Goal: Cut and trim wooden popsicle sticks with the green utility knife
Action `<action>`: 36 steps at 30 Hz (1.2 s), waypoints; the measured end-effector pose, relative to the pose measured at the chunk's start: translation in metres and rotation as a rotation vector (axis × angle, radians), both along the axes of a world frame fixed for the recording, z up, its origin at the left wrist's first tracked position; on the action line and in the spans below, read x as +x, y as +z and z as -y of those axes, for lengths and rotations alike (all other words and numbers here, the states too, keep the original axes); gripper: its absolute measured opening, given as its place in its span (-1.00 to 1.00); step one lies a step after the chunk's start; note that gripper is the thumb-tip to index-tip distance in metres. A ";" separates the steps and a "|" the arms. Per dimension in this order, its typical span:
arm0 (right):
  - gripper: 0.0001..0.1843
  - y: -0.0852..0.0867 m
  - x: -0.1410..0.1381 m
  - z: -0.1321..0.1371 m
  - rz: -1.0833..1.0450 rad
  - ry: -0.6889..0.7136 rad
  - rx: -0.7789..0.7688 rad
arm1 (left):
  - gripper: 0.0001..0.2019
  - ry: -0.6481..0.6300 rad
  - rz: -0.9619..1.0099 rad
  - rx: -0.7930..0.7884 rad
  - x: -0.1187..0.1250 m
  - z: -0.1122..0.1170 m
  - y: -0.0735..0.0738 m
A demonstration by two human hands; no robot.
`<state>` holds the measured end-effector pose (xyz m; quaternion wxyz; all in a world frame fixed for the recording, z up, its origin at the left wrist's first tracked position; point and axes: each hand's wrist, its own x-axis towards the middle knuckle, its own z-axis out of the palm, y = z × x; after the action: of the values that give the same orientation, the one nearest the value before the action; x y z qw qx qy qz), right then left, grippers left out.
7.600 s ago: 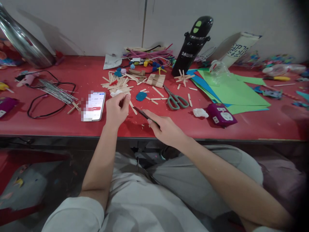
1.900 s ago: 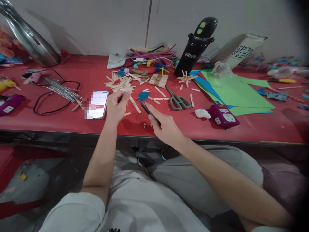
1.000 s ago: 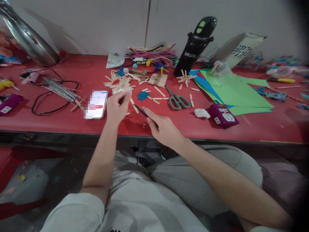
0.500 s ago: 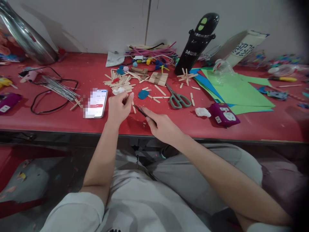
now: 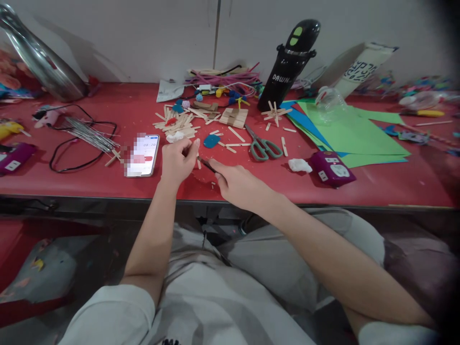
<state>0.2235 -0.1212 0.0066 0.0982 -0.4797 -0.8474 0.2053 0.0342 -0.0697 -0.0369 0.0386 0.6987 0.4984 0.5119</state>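
Observation:
My left hand (image 5: 178, 159) is closed, thumb up, above the near part of the red table. A short piece of wooden craft stick (image 5: 199, 164) shows at its fingertips; most of that grip is hidden. My right hand (image 5: 239, 186) is wrapped round a slim dark knife-like tool (image 5: 207, 165). The tool's tip points left and meets or nearly meets the stick piece. Small wood bits (image 5: 213, 185) lie below the tool. Behind my hands are a pile of craft sticks (image 5: 179, 120), a blue oval piece (image 5: 211, 140) and green-handled scissors (image 5: 265, 148).
A phone (image 5: 153, 155) lies left of my left hand, near a bundle of thin wires (image 5: 91, 134). To the right are a white crumpled lump (image 5: 300, 166), a purple box (image 5: 333, 169) and green paper sheets (image 5: 370, 136). A black bottle (image 5: 283, 72) stands behind.
The tool and my right hand have shifted slightly left, closer to my left hand. The view has also moved a little. Both grips look the same.

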 end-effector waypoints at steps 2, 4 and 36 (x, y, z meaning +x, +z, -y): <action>-0.47 0.001 0.001 0.000 0.002 0.004 0.003 | -0.53 -0.009 0.008 0.003 0.001 0.000 0.000; -0.47 0.002 0.002 0.000 0.006 0.008 0.003 | -0.54 -0.027 0.011 0.010 0.002 0.001 0.001; -0.27 -0.011 -0.012 0.011 0.293 -0.014 0.064 | -0.54 -0.007 0.018 -0.021 -0.004 -0.004 -0.002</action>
<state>0.2115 -0.1318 -0.0041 -0.0098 -0.5071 -0.8554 0.1051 0.0301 -0.0658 -0.0386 0.0519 0.6954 0.5009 0.5127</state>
